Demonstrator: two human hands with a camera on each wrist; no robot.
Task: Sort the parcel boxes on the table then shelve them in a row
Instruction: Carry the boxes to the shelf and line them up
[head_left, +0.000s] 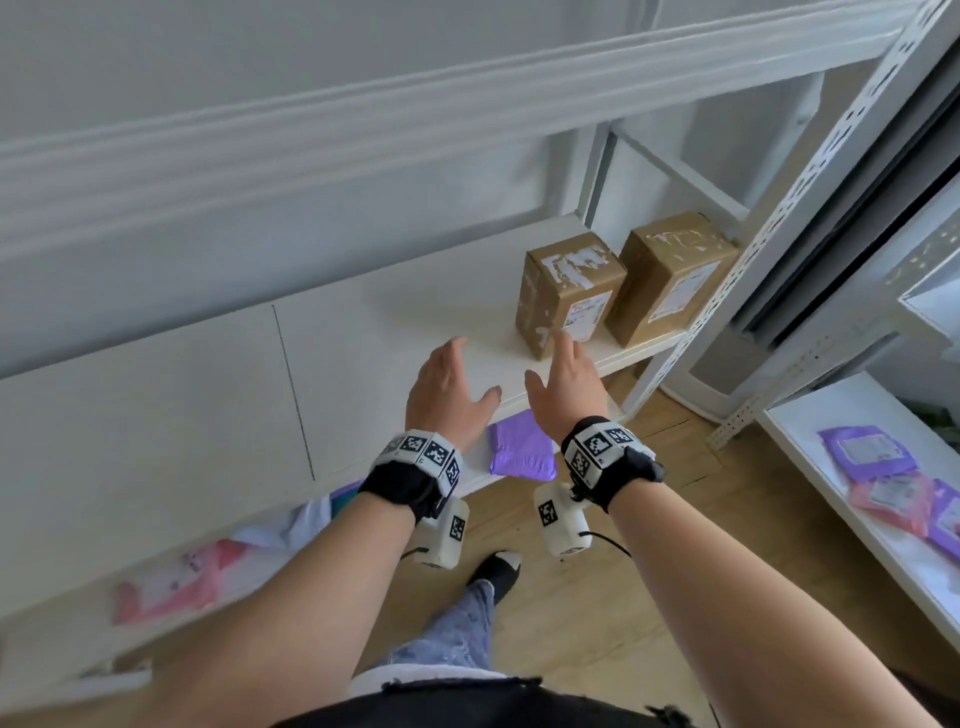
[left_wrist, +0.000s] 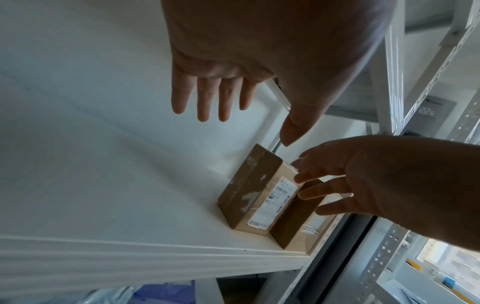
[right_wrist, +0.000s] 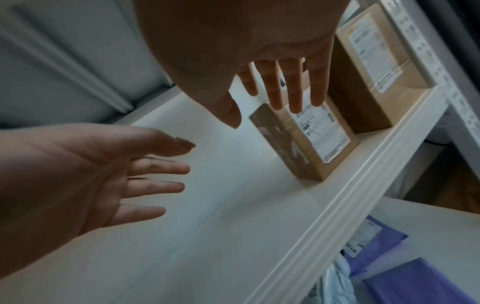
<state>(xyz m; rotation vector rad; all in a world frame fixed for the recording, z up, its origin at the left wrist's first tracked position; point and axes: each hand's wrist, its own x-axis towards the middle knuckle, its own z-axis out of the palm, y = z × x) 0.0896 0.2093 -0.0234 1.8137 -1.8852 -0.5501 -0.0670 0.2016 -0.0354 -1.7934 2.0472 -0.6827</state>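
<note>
Two brown cardboard parcel boxes stand side by side at the right end of the white shelf board (head_left: 363, 332): the left box (head_left: 569, 293) with torn white tape, and the right box (head_left: 670, 275) by the metal upright. My left hand (head_left: 462, 374) hovers open over the bare board just left of them. My right hand (head_left: 563, 364) is open too, fingers straight, its tips close to the left box (left_wrist: 249, 191); whether they touch it is unclear. In the right wrist view my right hand's fingers (right_wrist: 293, 88) spread in front of that box (right_wrist: 319, 148), and the other box (right_wrist: 369, 67) stands beyond. Neither hand holds anything.
A perforated white upright (head_left: 779, 218) borders the boxes on the right. Purple mailers (head_left: 519, 452) and a pink mailer (head_left: 166, 577) lie on the lower shelf. A second shelf (head_left: 831, 499) at the right holds more purple and pink mailers. My foot (head_left: 498, 571) stands on the wooden floor.
</note>
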